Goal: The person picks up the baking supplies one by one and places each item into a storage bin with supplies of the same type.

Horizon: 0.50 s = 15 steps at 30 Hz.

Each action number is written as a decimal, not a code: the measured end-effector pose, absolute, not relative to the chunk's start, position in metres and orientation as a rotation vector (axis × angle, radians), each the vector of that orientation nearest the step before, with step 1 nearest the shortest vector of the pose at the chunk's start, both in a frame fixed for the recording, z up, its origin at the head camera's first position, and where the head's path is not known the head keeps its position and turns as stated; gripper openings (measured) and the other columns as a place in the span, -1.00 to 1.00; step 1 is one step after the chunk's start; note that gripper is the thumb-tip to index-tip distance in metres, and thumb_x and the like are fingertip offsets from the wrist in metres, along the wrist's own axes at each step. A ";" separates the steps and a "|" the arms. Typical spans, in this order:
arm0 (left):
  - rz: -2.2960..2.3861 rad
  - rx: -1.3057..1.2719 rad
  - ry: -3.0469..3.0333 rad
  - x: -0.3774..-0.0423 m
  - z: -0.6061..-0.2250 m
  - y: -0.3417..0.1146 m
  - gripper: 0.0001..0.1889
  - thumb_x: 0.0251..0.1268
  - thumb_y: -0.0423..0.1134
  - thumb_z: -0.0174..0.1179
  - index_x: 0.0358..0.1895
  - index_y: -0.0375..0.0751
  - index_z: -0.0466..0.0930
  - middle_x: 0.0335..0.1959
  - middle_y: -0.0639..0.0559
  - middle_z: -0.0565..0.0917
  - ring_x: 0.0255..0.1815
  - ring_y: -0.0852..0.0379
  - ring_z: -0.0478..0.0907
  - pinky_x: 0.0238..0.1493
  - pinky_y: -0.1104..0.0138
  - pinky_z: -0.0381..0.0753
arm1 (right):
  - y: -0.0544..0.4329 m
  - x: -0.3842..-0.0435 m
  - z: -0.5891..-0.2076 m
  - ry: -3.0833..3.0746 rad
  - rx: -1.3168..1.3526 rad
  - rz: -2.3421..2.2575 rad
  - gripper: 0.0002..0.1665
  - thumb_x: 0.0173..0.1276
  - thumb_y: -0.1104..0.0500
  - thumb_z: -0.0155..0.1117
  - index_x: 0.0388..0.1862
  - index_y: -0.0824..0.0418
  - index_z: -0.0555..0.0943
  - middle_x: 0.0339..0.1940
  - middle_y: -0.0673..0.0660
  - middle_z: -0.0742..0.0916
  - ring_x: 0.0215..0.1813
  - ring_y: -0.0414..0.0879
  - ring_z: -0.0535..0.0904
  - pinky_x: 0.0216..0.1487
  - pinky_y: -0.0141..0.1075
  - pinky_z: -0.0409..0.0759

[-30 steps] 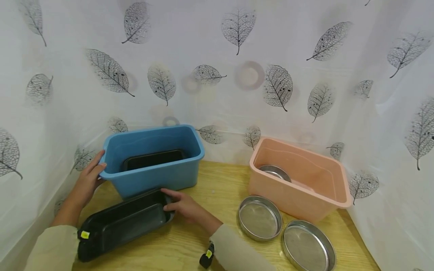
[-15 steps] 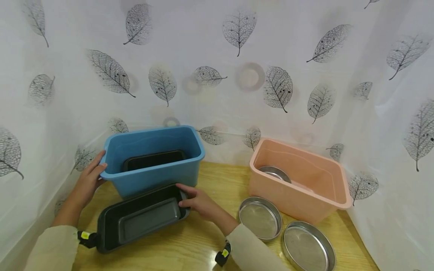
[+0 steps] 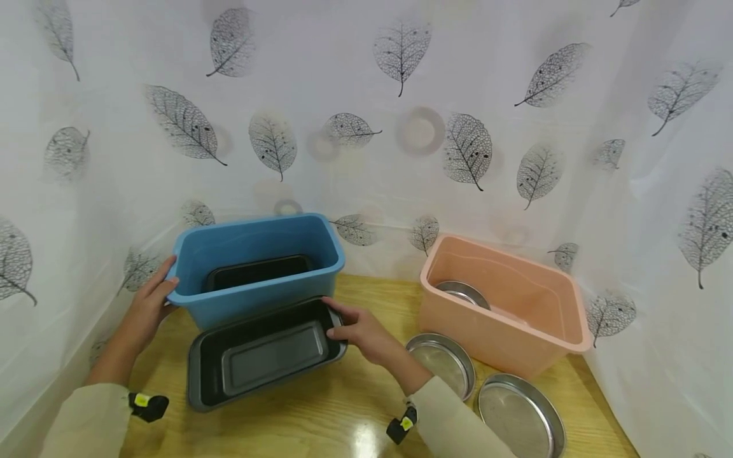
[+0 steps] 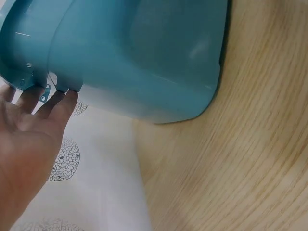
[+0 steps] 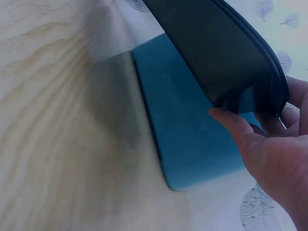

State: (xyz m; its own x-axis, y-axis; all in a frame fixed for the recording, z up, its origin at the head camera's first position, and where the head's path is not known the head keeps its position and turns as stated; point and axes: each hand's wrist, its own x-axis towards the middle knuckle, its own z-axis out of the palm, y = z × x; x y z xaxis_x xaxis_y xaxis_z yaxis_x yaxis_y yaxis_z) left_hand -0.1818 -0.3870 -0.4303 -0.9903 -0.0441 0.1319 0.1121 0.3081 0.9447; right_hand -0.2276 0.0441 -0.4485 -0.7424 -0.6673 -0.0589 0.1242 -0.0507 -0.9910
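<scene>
Toward two o'clock the dark pan (image 3: 275,356) has moved, and it is now at six o'clock of the blue bin (image 3: 309,286). The right hand (image 3: 366,334) pinches its three o'clock end, thumb and forefinger somewhat apart; the left hand (image 3: 146,305) curls its fingers round the bin's nine o'clock rim.

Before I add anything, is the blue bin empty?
No, the head view shows a dark pan inside the blue bin.
</scene>
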 end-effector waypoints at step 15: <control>-1.760 -0.029 -2.454 -0.184 -0.429 -0.385 -0.35 0.69 0.06 -0.29 0.64 0.28 -0.38 0.66 -0.11 -0.44 0.59 -0.49 -0.25 0.05 0.62 0.45 | 0.051 -0.230 -0.400 1.583 -0.620 -1.945 -0.13 0.34 0.42 0.19 0.61 0.06 0.24 0.53 0.31 0.38 0.21 -0.02 0.53 0.03 -0.29 0.67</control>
